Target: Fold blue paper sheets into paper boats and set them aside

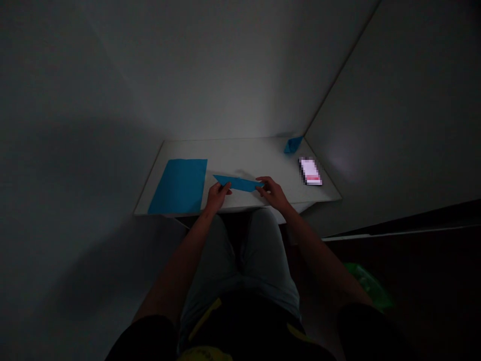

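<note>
A long, narrow piece of folded blue paper is held just above the front part of the white table. My left hand pinches it near its left end, where a pointed tip sticks out past the fingers. At the other end, my right hand grips the paper between thumb and fingers. Flat blue sheets or a single sheet lie to the left of my left hand; the number cannot be made out. A small folded blue paper shape stands at the back right corner.
A phone with a lit, pixelated screen lies at the table's right side. Walls rise behind the table and at both sides. Something green and shiny is on the dark floor at the lower right.
</note>
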Action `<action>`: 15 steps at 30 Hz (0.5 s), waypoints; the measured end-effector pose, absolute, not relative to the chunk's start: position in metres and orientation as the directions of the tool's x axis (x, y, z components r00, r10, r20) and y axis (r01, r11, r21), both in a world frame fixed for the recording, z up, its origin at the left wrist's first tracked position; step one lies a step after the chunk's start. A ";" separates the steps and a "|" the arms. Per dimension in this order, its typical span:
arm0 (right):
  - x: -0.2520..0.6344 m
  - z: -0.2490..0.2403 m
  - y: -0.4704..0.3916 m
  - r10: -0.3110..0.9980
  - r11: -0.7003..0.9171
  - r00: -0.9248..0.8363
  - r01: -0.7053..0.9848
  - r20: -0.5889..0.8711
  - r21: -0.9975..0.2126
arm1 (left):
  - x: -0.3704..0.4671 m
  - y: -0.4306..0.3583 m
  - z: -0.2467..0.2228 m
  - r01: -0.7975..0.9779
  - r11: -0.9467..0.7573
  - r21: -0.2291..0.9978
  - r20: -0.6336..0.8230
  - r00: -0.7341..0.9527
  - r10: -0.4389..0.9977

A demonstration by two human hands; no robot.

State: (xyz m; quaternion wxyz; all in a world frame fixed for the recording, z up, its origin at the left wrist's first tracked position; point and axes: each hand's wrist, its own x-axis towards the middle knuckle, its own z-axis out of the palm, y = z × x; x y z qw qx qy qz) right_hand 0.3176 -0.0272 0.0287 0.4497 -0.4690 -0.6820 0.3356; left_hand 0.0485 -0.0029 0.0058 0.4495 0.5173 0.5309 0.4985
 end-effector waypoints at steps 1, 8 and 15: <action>0.322 0.034 -0.030 0.931 0.358 -0.203 0.361 0.303 -0.861 | 0.048 -0.002 0.005 0.112 -0.040 0.993 0.046 -0.050 0.998; 0.325 0.049 -0.043 0.862 0.448 -0.442 0.436 0.248 -0.780 | 0.050 0.001 -0.002 0.018 -0.074 0.997 0.074 0.035 0.997; 0.361 0.065 -0.048 0.950 0.302 -0.165 0.706 0.265 -0.641 | 0.054 -0.002 -0.003 -0.063 -0.100 0.993 0.098 -0.044 0.994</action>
